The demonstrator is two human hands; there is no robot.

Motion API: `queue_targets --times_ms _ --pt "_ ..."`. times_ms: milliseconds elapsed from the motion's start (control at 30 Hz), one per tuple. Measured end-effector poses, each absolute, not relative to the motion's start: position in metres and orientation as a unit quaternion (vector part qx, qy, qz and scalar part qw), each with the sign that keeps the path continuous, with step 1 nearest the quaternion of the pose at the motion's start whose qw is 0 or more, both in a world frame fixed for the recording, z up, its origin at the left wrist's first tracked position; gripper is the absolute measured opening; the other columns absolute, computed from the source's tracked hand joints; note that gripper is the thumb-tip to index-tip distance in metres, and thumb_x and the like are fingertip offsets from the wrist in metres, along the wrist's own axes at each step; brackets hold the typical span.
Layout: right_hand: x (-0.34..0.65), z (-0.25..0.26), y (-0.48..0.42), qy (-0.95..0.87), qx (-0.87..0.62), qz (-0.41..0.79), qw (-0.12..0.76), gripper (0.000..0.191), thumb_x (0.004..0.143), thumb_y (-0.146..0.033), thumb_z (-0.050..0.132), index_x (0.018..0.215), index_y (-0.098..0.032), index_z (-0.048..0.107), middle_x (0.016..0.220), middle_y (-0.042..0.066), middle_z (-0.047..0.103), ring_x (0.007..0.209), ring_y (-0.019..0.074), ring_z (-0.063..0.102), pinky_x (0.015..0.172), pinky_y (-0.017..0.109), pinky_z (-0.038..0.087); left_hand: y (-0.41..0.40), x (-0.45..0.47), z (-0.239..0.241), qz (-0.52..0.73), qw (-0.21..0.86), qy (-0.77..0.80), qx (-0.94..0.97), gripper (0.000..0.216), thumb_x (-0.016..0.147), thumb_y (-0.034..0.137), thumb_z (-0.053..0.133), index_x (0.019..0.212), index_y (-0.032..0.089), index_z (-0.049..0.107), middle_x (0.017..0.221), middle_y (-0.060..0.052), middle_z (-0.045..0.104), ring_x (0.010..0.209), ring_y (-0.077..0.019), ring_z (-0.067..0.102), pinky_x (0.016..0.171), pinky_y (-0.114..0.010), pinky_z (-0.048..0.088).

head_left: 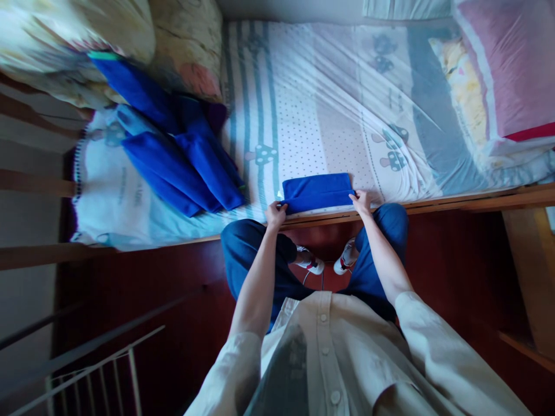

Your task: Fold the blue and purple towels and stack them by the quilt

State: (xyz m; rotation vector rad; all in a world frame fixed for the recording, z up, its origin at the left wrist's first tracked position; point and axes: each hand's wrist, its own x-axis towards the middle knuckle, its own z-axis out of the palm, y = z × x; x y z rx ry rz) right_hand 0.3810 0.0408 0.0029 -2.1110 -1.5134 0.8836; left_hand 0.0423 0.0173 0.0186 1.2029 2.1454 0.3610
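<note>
A blue cloth point(318, 188), partly folded into a flat rectangle, lies at the near edge of the bed. Its near strip is turned over along the long side. My left hand point(276, 215) pinches the left near corner. At the right near corner, my right hand point(361, 202) grips the cloth between thumb and fingers. A small white tag shows by the left end of the cloth. What kind of cloth it is, I cannot tell.
Crumpled blue garments point(173, 156) lie on the bed's left part, beside bulky pale bedding point(186, 46). A pink pillow point(507, 69) sits at the right. The wooden bed rail point(468, 202) runs in front of my knees. A white metal rack point(104, 364) stands at lower left.
</note>
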Motion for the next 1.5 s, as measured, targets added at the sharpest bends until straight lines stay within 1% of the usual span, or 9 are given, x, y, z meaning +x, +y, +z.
queue_targets --times_ms 333,433,567,733,867,967,1033,1200,1500 --pt "0.385 0.008 0.038 -0.547 -0.757 0.321 0.156 0.022 0.083 -0.037 0.067 0.072 -0.017 0.068 0.07 0.006 0.073 0.069 0.0214 0.065 0.069 0.029 0.05 0.013 0.042 0.025 0.104 0.342 0.825 0.437 0.029 0.087 0.029 0.063 0.111 0.015 0.068 0.092 -0.011 0.074 0.096 -0.0254 0.069 0.091 -0.034 0.051" --pt "0.383 0.011 0.036 -0.549 -0.76 0.317 0.142 0.018 0.085 -0.033 0.067 0.079 -0.016 0.07 0.079 0.01 0.075 0.075 0.0234 0.068 0.074 0.03 0.051 0.011 0.045 0.027 0.096 0.335 0.822 0.45 0.028 0.087 0.028 0.063 0.112 0.016 0.067 0.092 -0.01 0.074 0.094 -0.0246 0.07 0.09 -0.034 0.05" --pt "0.38 0.017 0.031 -0.574 -0.753 0.273 0.17 0.021 0.085 -0.025 0.069 0.103 -0.016 0.073 0.101 0.013 0.076 0.095 0.0262 0.07 0.088 0.035 0.053 0.008 0.048 0.025 0.118 0.308 0.808 0.488 0.028 0.087 0.028 0.061 0.112 0.016 0.065 0.093 -0.009 0.073 0.093 -0.0242 0.069 0.092 -0.035 0.051" --pt "0.372 0.029 0.026 -0.673 -0.673 0.21 0.225 0.029 0.089 -0.014 0.063 0.116 -0.017 0.072 0.121 0.014 0.071 0.116 0.0263 0.063 0.105 0.041 0.049 0.001 0.049 0.027 0.164 0.212 0.738 0.619 0.035 0.086 0.023 0.059 0.12 0.016 0.063 0.124 -0.017 0.065 0.12 -0.0317 0.059 0.104 -0.045 0.046" --pt "0.364 0.034 0.021 -0.739 -0.597 0.247 0.19 0.03 0.09 -0.019 0.067 0.119 -0.019 0.072 0.126 0.012 0.07 0.123 0.0257 0.061 0.112 0.042 0.046 -0.006 0.055 0.028 0.129 0.219 0.64 0.725 0.045 0.09 0.026 0.056 0.133 0.017 0.058 0.144 -0.017 0.056 0.136 -0.032 0.049 0.114 -0.048 0.039" --pt "0.363 0.033 0.017 -0.764 -0.57 0.265 0.147 0.048 0.081 -0.02 0.078 0.128 -0.02 0.069 0.139 0.012 0.064 0.135 0.0293 0.053 0.118 0.048 0.039 -0.01 0.057 0.024 0.08 0.234 0.609 0.754 0.06 0.086 0.024 0.058 0.145 0.013 0.049 0.153 -0.018 0.049 0.144 -0.032 0.042 0.12 -0.048 0.033" --pt "0.365 0.032 0.014 -0.768 -0.568 0.266 0.127 0.06 0.078 -0.012 0.077 0.136 -0.02 0.064 0.147 0.011 0.058 0.141 0.0293 0.049 0.12 0.05 0.036 -0.01 0.057 0.021 0.058 0.234 0.604 0.76 0.066 0.085 0.021 0.057 0.149 0.01 0.045 0.156 -0.019 0.045 0.147 -0.0318 0.038 0.122 -0.048 0.029" --pt "0.371 0.033 0.015 -0.762 -0.575 0.272 0.117 0.072 0.075 0.006 0.059 0.143 -0.018 0.058 0.15 0.011 0.055 0.144 0.0242 0.047 0.124 0.046 0.032 -0.009 0.054 0.018 0.039 0.219 0.596 0.772 0.067 0.086 0.012 0.046 0.153 0.01 0.041 0.157 -0.018 0.044 0.149 -0.0285 0.036 0.124 -0.047 0.026" --pt "0.366 0.05 0.015 -0.738 -0.603 0.288 0.095 0.063 0.081 0.006 0.048 0.138 -0.016 0.063 0.147 0.01 0.058 0.141 0.02 0.05 0.122 0.037 0.038 -0.011 0.058 0.027 0.012 0.208 0.588 0.782 0.065 0.087 0.006 0.038 0.152 0.006 0.041 0.156 -0.023 0.043 0.149 -0.0296 0.037 0.122 -0.048 0.029"
